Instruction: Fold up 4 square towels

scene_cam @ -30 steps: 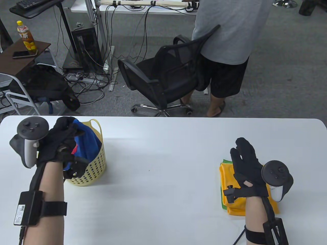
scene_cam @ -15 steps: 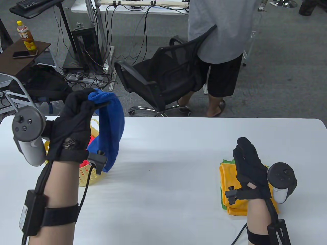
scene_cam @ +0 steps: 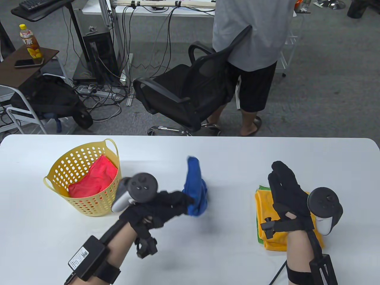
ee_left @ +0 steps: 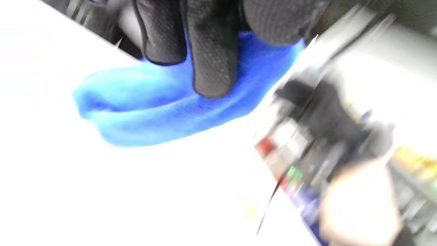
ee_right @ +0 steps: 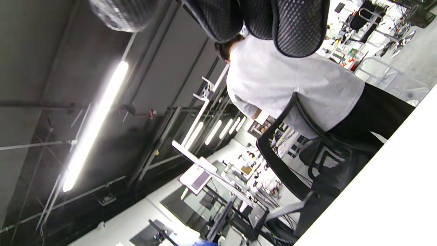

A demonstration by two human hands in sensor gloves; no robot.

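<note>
At the left, a perforated yellow plastic basket [scene_cam: 74,166] is seen with a crumpled red towel [scene_cam: 95,178] inside. At the table's [scene_cam: 207,252] middle, a bunched, soft blue towel [scene_cam: 194,190] is gripped in the curled fingers of the left hand [scene_cam: 161,207]. At the right, folded yellow towels [scene_cam: 262,204] are overlapped by the right hand [scene_cam: 286,190], fingers straight, holding nothing.
</note>
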